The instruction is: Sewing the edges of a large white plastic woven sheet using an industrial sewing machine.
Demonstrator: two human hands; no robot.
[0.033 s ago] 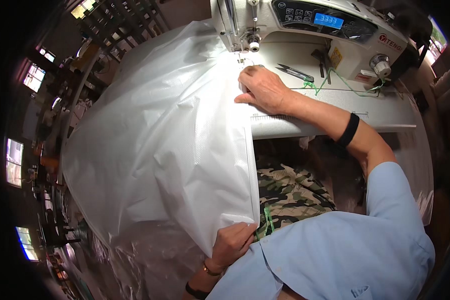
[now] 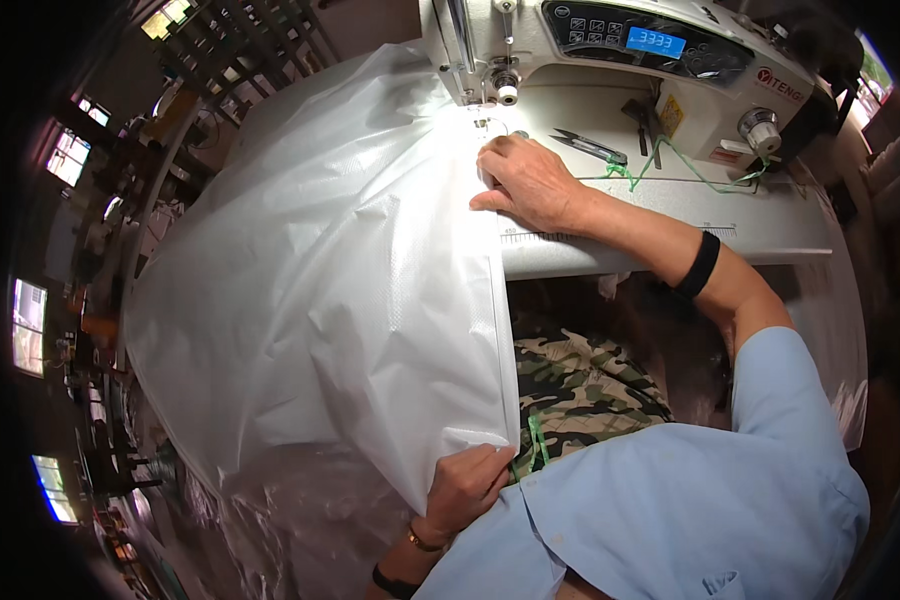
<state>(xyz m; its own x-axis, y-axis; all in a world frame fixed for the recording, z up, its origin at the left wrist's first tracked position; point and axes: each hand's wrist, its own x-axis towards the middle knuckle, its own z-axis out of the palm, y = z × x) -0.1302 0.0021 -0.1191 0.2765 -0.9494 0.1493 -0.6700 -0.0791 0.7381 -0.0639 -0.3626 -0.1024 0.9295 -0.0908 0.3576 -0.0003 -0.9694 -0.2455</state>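
A large sheet of white woven plastic spreads from the sewing machine down toward my lap. Its right edge is folded into a narrow, straight hem. My right hand is closed on this edge just in front of the lit presser foot, thumb and fingers pinching it. Low down, close to my body, my left hand grips the same edge at its near corner, fingers curled over the sheet. Between the two hands the hem runs fairly taut. The fingertips of my right hand are partly hidden.
Thread snips and a dark metal tool lie on the machine bed, right of my right hand. A green cord trails there too. More green strands hang by my left hand. Clear plastic sheeting lies lower left.
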